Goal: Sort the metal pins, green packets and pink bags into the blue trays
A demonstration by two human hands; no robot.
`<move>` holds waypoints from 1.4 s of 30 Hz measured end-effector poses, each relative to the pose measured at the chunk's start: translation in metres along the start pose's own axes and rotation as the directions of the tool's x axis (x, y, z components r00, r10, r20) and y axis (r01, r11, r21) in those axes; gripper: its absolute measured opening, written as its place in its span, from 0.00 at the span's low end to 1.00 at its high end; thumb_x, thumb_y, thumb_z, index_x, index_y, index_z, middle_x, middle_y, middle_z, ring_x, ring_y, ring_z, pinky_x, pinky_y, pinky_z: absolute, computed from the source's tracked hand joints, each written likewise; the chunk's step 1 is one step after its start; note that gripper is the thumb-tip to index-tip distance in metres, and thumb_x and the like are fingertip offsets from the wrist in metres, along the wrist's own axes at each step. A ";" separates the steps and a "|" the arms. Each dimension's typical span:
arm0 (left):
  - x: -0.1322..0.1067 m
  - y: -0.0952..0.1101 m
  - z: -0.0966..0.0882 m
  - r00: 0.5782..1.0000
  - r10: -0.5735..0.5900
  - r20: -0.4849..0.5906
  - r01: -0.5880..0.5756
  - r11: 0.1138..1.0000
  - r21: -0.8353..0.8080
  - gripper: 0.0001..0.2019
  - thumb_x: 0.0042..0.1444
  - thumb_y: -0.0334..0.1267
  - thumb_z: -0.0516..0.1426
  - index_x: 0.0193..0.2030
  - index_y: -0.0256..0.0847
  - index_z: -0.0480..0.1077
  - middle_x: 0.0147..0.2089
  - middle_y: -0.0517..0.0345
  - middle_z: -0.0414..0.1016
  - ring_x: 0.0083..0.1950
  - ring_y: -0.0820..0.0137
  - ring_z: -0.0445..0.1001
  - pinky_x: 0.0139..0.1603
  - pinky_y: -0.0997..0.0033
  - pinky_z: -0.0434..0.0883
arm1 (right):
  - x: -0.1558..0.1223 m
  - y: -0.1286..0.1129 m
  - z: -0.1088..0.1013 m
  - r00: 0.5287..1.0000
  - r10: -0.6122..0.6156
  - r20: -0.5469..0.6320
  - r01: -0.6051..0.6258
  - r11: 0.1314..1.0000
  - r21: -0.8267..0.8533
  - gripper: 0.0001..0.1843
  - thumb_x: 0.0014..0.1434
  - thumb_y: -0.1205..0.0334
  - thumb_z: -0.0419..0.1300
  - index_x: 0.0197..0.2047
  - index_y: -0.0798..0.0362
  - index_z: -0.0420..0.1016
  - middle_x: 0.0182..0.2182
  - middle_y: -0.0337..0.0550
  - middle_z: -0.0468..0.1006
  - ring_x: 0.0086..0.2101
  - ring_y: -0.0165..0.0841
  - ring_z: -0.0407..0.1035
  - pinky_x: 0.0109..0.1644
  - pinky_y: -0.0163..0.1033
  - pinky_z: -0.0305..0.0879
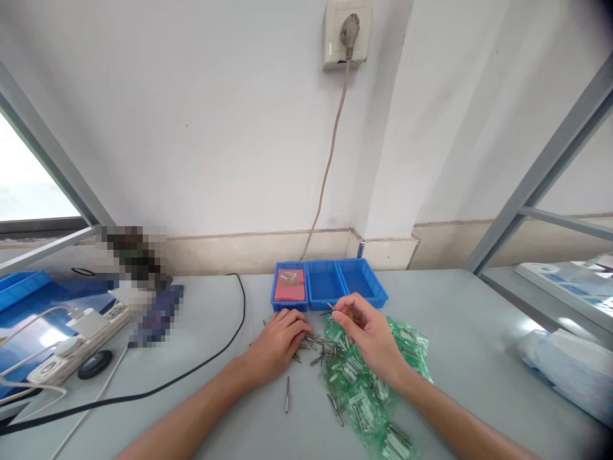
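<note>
My left hand (280,338) rests palm down on the grey table (460,319), fingers curled over loose small metal pins (313,345). My right hand (366,329) is raised a little above a heap of green plastic packets (368,390) and pinches one thin metal pin (330,306) between thumb and fingers. A single pin (287,394) lies alone near my left wrist. Three blue bins stand just beyond the hands: the left bin (289,285) holds a red pad with a small part on it, and nothing shows in the middle bin (324,284) or the right bin (363,281).
A black cable (211,364) curves across the table on the left. A white power strip (76,338) with plugs lies at far left beside a blue tray (19,284). A wall socket (347,32) with a beige cord hangs above. White packages (569,367) sit at right.
</note>
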State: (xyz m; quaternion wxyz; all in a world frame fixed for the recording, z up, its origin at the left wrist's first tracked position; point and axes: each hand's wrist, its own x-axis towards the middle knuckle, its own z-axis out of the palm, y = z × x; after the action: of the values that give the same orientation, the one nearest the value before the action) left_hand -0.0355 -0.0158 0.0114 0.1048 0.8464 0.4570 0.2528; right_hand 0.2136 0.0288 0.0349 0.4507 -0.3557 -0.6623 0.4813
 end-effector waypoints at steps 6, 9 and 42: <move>0.000 0.000 -0.001 1.000 -0.011 0.016 0.011 1.000 -0.024 0.12 0.78 0.31 0.49 0.53 0.43 0.74 0.55 0.52 0.76 0.53 0.61 0.70 0.57 0.58 0.69 | 0.000 0.001 0.000 1.000 0.018 0.011 -0.018 1.000 0.014 0.17 0.71 0.42 0.64 0.44 0.48 0.74 0.30 0.34 0.68 0.25 0.30 0.58 0.28 0.37 0.56; 0.000 0.000 -0.001 1.000 -0.007 0.005 0.008 1.000 -0.024 0.13 0.78 0.33 0.48 0.53 0.43 0.74 0.55 0.51 0.76 0.53 0.61 0.70 0.56 0.58 0.70 | 0.001 -0.001 0.001 1.000 0.023 0.006 -0.024 0.999 0.030 0.18 0.70 0.41 0.64 0.43 0.48 0.74 0.31 0.35 0.69 0.25 0.30 0.58 0.27 0.37 0.56; 0.002 0.004 -0.002 1.000 -0.006 -0.007 0.006 1.000 -0.004 0.13 0.78 0.32 0.48 0.52 0.44 0.75 0.54 0.51 0.76 0.51 0.61 0.71 0.54 0.59 0.71 | 0.003 -0.004 -0.001 0.998 0.052 -0.032 -0.050 0.998 0.047 0.24 0.67 0.34 0.64 0.43 0.48 0.79 0.34 0.41 0.77 0.23 0.30 0.62 0.26 0.37 0.63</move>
State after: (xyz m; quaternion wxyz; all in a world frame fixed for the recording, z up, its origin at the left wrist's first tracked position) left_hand -0.0326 -0.0166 0.0153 0.1058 0.8438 0.4595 0.2562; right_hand 0.2130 0.0303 0.0398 0.4573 -0.3699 -0.6341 0.5020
